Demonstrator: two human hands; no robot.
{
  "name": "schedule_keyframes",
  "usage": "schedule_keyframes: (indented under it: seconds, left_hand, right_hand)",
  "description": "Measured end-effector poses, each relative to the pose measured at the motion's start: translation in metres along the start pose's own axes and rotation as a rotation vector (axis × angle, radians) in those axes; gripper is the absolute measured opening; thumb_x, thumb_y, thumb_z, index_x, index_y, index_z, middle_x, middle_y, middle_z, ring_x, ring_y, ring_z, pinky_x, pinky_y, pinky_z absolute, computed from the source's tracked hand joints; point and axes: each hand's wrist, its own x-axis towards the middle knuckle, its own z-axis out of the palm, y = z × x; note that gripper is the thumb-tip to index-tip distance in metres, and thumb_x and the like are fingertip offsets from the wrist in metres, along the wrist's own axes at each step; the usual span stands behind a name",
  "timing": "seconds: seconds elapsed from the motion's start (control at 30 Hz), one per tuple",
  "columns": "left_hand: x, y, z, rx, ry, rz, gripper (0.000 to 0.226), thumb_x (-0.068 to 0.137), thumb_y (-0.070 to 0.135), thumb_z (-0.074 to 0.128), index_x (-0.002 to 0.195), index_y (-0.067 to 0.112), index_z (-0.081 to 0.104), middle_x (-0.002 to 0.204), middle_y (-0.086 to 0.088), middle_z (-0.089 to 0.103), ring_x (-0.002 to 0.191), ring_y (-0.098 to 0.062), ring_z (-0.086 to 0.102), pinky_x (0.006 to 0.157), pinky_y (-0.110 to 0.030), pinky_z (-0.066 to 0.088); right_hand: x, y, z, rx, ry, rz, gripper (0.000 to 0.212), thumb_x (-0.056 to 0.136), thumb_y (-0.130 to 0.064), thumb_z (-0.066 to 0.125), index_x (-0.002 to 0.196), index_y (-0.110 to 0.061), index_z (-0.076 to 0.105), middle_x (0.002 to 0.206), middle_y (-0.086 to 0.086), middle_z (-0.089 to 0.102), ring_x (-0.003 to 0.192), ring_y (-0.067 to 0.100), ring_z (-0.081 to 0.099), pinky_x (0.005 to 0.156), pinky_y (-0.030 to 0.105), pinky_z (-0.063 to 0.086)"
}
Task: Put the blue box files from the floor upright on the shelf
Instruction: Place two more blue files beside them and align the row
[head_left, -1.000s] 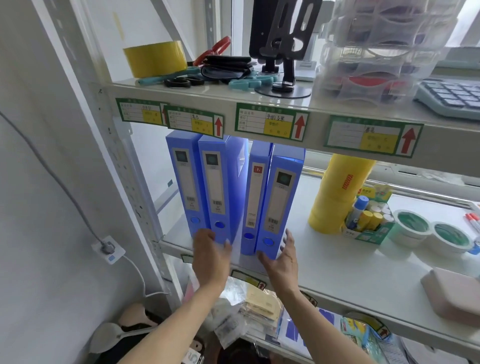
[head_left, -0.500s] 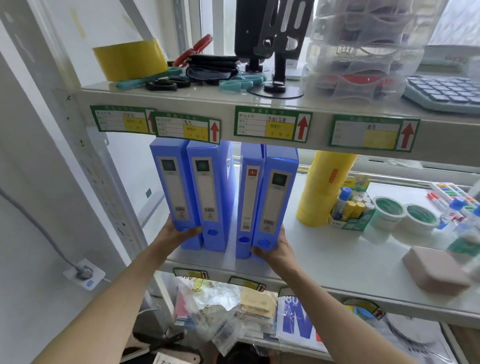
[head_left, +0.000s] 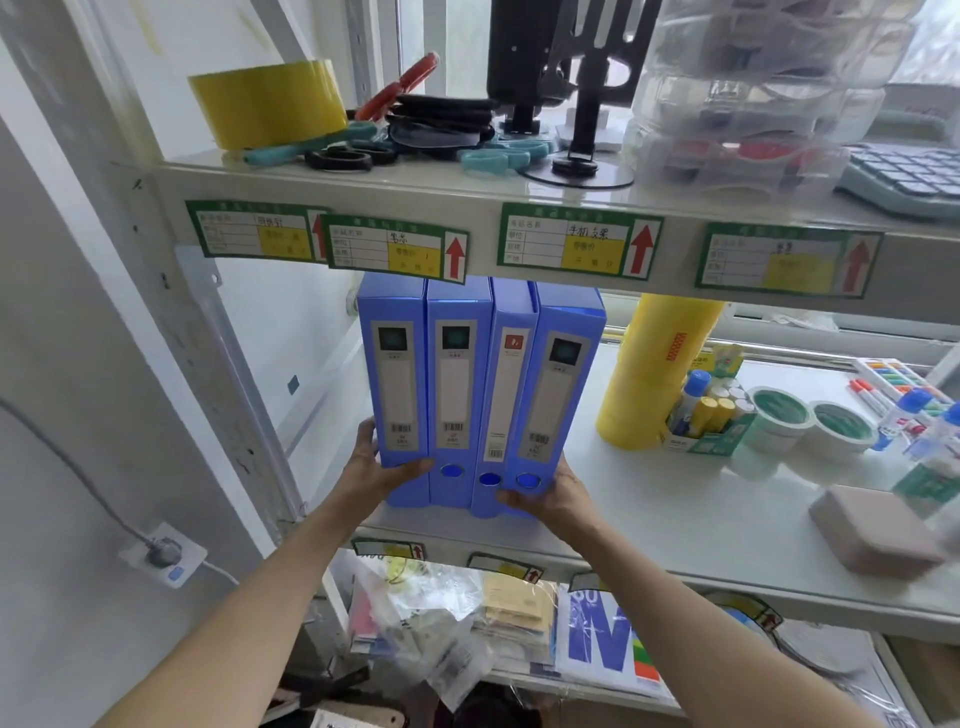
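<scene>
Several blue box files (head_left: 480, 395) stand upright, pressed side by side, at the left end of the middle shelf (head_left: 675, 525), spines facing me. My left hand (head_left: 376, 465) clasps the bottom left corner of the leftmost file (head_left: 395, 384). On the other side, my right hand (head_left: 553, 493) grips the bottom of the rightmost file (head_left: 561, 395). The files sit squeezed between both hands. The floor is hidden from view.
Right of the files stand a yellow tape stack (head_left: 654, 374), a box of glue sticks (head_left: 706, 421), two white tape rolls (head_left: 810, 423) and a pink block (head_left: 872, 530). The upper shelf (head_left: 467, 202) carries tape, scissors and a black stand. A wall socket (head_left: 163, 553) is lower left.
The gap in the middle of the row has closed: both hands moved from in front of the files to their outer sides and pushed them together.
</scene>
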Motion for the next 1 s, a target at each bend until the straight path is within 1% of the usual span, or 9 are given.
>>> schedule_keyframes:
  seconds: [0.1,0.23,0.33,0.47,0.53,0.7,0.77,0.87,1.0]
  left_hand:
    - [0.004,0.001,0.001,0.021,0.028,0.038,0.074,0.080,0.014,0.076,0.138,0.020,0.030,0.108,0.017,0.058,0.095,0.005,0.059,0.082,-0.020,0.052]
    - [0.008,-0.001,0.004,0.044,0.076,0.057,0.074,0.079,0.016,0.078,0.136,0.018,0.030,0.107,0.019,0.054,0.095,0.006,0.057,0.081,-0.017,0.055]
    - [0.009,-0.004,0.006,0.035,0.084,0.057,0.076,0.079,0.016,0.077,0.137,0.019,0.029,0.111,0.013,0.055,0.095,0.004,0.058,0.064,-0.005,0.053]
    - [0.012,-0.009,0.005,0.040,0.090,0.089,0.076,0.077,0.015,0.079,0.140,0.018,0.036,0.124,0.004,0.059,0.109,-0.009,0.061,0.065,-0.003,0.053]
    - [0.014,-0.011,0.003,0.036,0.085,0.080,0.073,0.077,0.017,0.079,0.139,0.018,0.041,0.130,-0.002,0.060,0.114,-0.015,0.061,0.065,-0.005,0.054]
    - [0.012,-0.010,0.004,0.029,0.080,0.079,0.073,0.078,0.015,0.078,0.140,0.017,0.041,0.130,-0.003,0.060,0.110,-0.013,0.061,0.063,-0.003,0.052]
    - [0.010,-0.009,0.002,0.025,0.081,0.079,0.075,0.077,0.016,0.080,0.140,0.018,0.040,0.131,-0.003,0.060,0.111,-0.013,0.061,0.064,-0.003,0.053]
    - [0.007,-0.003,0.000,0.009,0.097,0.081,0.079,0.075,0.017,0.080,0.141,0.020,0.037,0.130,-0.001,0.060,0.105,-0.003,0.061,0.064,-0.005,0.054]
    - [0.001,0.015,0.001,0.018,0.133,0.121,0.079,0.077,0.012,0.078,0.142,0.016,0.034,0.115,0.005,0.061,0.095,0.002,0.060,0.058,-0.001,0.051]
  right_hand:
    - [-0.001,-0.002,0.001,-0.047,0.047,0.003,0.080,0.060,-0.041,0.088,0.128,-0.032,0.048,0.105,-0.019,0.068,0.099,0.011,0.066,0.088,0.040,0.058]
    - [0.000,-0.004,0.003,-0.112,0.141,-0.047,0.072,0.067,-0.041,0.087,0.127,-0.029,0.048,0.097,-0.019,0.066,0.089,0.012,0.064,0.080,0.036,0.058]
    - [-0.001,-0.005,0.004,-0.109,0.149,-0.057,0.072,0.068,-0.038,0.087,0.128,-0.027,0.048,0.098,-0.019,0.064,0.089,0.013,0.064,0.080,0.037,0.058]
    - [-0.002,-0.005,0.003,-0.095,0.155,-0.064,0.083,0.067,-0.038,0.087,0.135,-0.026,0.040,0.103,-0.019,0.063,0.096,0.015,0.065,0.083,0.039,0.059]
    - [-0.002,-0.006,0.002,-0.099,0.148,-0.071,0.083,0.069,-0.039,0.086,0.136,-0.026,0.040,0.105,-0.019,0.063,0.097,0.015,0.064,0.084,0.040,0.058]
    - [-0.003,-0.009,-0.003,-0.054,0.111,-0.049,0.086,0.067,-0.037,0.088,0.136,-0.029,0.038,0.116,-0.012,0.065,0.104,0.016,0.064,0.089,0.048,0.058]
    - [-0.006,-0.011,-0.004,-0.051,0.108,-0.040,0.091,0.064,-0.043,0.087,0.138,-0.031,0.035,0.118,-0.011,0.065,0.106,0.017,0.064,0.089,0.050,0.058]
    - [-0.009,-0.012,-0.008,-0.041,0.111,-0.033,0.110,0.054,-0.061,0.082,0.145,-0.035,0.025,0.128,-0.007,0.064,0.112,0.023,0.064,0.093,0.052,0.055]
    - [-0.011,-0.014,-0.016,-0.029,0.113,-0.034,0.126,0.048,-0.077,0.076,0.150,-0.043,0.011,0.146,0.000,0.052,0.124,0.028,0.059,0.096,0.054,0.052]
